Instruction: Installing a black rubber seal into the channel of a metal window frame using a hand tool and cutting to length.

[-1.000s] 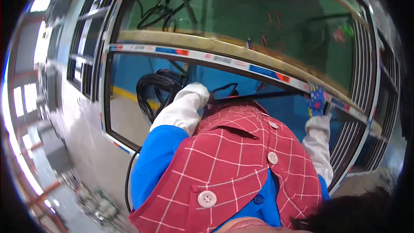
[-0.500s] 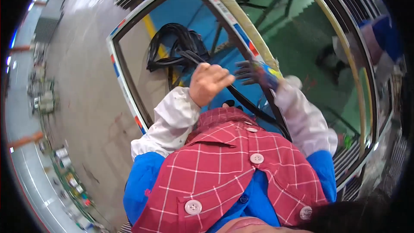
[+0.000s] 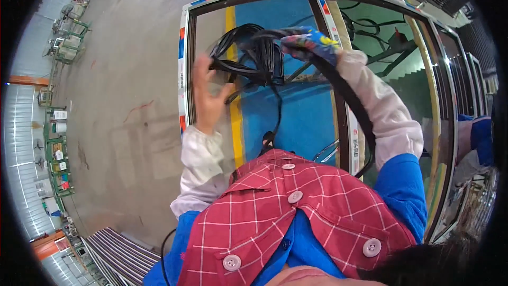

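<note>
A bundle of black rubber strips (image 3: 254, 55) hangs in loops in front of me, above a framed glass pane. My left hand (image 3: 207, 95), bare, is raised with its fingers spread and its thumb hooked on strands of the bundle. My right hand (image 3: 309, 42) wears a blue patterned glove and is closed around the black strip, which runs down over my right sleeve (image 3: 381, 111). The window frame (image 3: 185, 63) has white edges with red and blue tape marks.
More framed panes (image 3: 444, 100) lie side by side to the right, with black cords on a green floor seen through them. A grey concrete floor (image 3: 121, 100) stretches left, with green carts (image 3: 55, 161) along the wall. Another person's blue sleeve (image 3: 481, 137) shows at far right.
The view has swung left, so the frame now stands upright ahead of me. Both hands have risen. The left hand now touches the bundle and the right grips the strip higher up.
</note>
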A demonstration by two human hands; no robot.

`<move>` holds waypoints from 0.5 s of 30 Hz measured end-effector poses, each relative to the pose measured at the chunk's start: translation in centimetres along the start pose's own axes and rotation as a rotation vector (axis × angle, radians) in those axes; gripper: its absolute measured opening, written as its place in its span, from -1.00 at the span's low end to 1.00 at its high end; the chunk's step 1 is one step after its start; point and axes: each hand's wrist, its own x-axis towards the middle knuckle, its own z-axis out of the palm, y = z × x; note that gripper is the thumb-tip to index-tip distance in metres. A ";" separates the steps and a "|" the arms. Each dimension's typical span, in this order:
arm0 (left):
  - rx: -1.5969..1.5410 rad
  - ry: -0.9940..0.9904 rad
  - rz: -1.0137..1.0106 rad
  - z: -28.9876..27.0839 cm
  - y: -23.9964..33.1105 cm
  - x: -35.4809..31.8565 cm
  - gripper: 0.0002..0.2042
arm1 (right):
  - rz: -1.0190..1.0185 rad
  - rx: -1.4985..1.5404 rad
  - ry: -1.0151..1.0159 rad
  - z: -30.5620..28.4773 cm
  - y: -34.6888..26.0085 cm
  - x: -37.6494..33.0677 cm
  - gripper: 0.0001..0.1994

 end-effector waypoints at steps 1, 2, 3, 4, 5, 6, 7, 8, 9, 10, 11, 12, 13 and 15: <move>0.144 0.097 -0.087 -1.4 -2.5 0.4 -0.13 | -0.042 -0.083 -0.032 0.6 -2.3 -1.6 -0.70; 0.083 0.021 -0.131 -2.0 -5.0 0.7 -0.10 | -0.087 -0.167 -0.063 1.2 -4.4 -3.2 -0.65; 0.014 -0.016 -0.197 -2.4 -7.4 1.3 -0.07 | -0.136 -0.246 -0.088 1.8 -6.2 -4.6 -0.61; -0.044 -0.081 -0.331 -2.5 -9.5 2.2 -0.04 | -0.183 -0.404 -0.120 2.5 -7.8 -5.5 -0.48; -0.250 -0.101 -0.247 -2.1 -11.4 3.4 -0.08 | -0.229 -0.413 -0.191 2.7 -9.1 -6.6 -0.46; -0.450 -0.175 -0.236 -1.4 -12.9 4.6 -0.12 | -0.275 -0.422 -0.263 2.9 -10.2 -7.5 -0.44; -0.120 -0.266 -0.194 -1.4 -14.0 6.1 -0.25 | -0.357 -0.439 -0.239 3.0 -10.7 -7.7 -0.45; -0.303 -0.347 -0.040 -0.7 -14.7 7.3 -0.56 | -0.436 -0.459 -0.215 2.6 -11.0 -8.3 -0.45; -0.444 -0.548 -0.198 -0.4 -15.0 8.5 -0.69 | -0.332 -0.569 -0.258 1.6 -11.6 -8.2 -0.46; -0.584 -0.653 -0.340 -0.3 -14.9 9.9 -0.81 | -0.197 -0.452 -0.136 0.6 -11.2 -8.9 -0.43; -0.541 -0.527 -0.310 -0.5 -14.5 10.9 -0.93 | -0.195 -0.501 -0.036 -0.6 -11.0 -9.4 -0.39; -0.541 -0.387 -0.235 -0.9 -13.9 12.4 -0.92 | -0.156 -0.425 -0.051 -1.9 -10.3 -9.5 -0.35; -0.364 -0.169 -0.197 -1.6 -13.0 13.9 -0.91 | -0.117 -0.350 -0.063 -3.2 -9.9 -9.5 -0.31; -0.112 0.160 -0.234 -3.1 -11.0 17.5 -0.87 | -0.276 -0.092 -0.120 -4.4 -7.7 -8.0 -0.24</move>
